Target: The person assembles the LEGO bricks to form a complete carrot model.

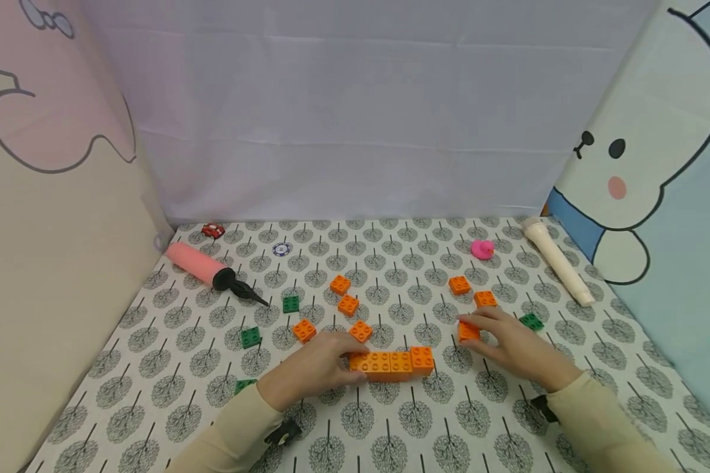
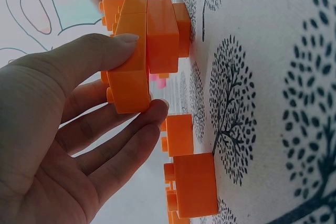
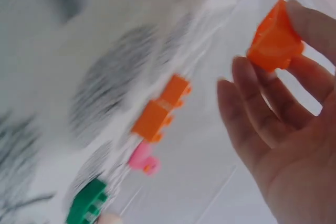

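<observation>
At mid-table my left hand [image 1: 319,369] grips the left end of a joined row of orange toy building bricks [image 1: 384,366]. In the left wrist view, the thumb lies along the upper bricks [image 2: 129,77], with fingertips under their near end. More orange bricks [image 2: 163,35] sit beneath that layer, on the cloth side. To the right, my right hand [image 1: 515,345] pinches a single orange brick [image 1: 468,332] between thumb and fingers. The right wrist view shows this brick [image 3: 275,40] held above the cloth, its lower fingers spread.
Loose orange bricks [image 1: 348,305] lie beyond the left hand, others [image 1: 459,285] beyond the right. Green bricks [image 1: 251,337] are scattered left, one [image 1: 531,321] right. Farther out are a pink pump-like tool [image 1: 198,263], red toy car [image 1: 213,230], poker chip [image 1: 281,249], pink duck [image 1: 482,249] and white tube [image 1: 559,263].
</observation>
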Motion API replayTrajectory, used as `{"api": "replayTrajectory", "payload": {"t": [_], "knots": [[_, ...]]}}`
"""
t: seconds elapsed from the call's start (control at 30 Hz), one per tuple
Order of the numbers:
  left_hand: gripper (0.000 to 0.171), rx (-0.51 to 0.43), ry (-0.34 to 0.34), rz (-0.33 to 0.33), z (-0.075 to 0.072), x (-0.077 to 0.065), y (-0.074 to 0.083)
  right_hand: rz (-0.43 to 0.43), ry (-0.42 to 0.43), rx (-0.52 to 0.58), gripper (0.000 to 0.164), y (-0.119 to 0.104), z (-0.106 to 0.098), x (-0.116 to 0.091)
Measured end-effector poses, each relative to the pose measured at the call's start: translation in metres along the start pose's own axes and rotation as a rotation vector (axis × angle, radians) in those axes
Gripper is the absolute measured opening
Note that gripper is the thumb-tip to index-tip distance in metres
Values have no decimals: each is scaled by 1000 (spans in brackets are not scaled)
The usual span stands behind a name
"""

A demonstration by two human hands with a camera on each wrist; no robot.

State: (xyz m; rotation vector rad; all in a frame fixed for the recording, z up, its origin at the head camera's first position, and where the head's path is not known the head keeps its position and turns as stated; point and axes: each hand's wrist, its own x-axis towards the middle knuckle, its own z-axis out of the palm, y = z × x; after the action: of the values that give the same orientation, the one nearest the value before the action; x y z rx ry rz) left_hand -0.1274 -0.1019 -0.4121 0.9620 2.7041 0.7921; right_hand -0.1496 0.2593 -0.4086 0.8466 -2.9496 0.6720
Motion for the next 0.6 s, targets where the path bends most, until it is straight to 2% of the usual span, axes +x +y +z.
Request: {"api": "replayTrajectory", "payload": {"t": [0.17, 0.4, 0.6], "knots": [[43, 1, -3, -1, 1, -1, -1, -112, 78, 62, 45, -21, 2, 6], [41, -6, 11, 32, 1, 2, -2, -292, 128, 149, 46, -48, 15, 17], [41, -1, 6, 23, 1, 1, -3, -342, 133, 161, 47, -68, 27, 23]]}}
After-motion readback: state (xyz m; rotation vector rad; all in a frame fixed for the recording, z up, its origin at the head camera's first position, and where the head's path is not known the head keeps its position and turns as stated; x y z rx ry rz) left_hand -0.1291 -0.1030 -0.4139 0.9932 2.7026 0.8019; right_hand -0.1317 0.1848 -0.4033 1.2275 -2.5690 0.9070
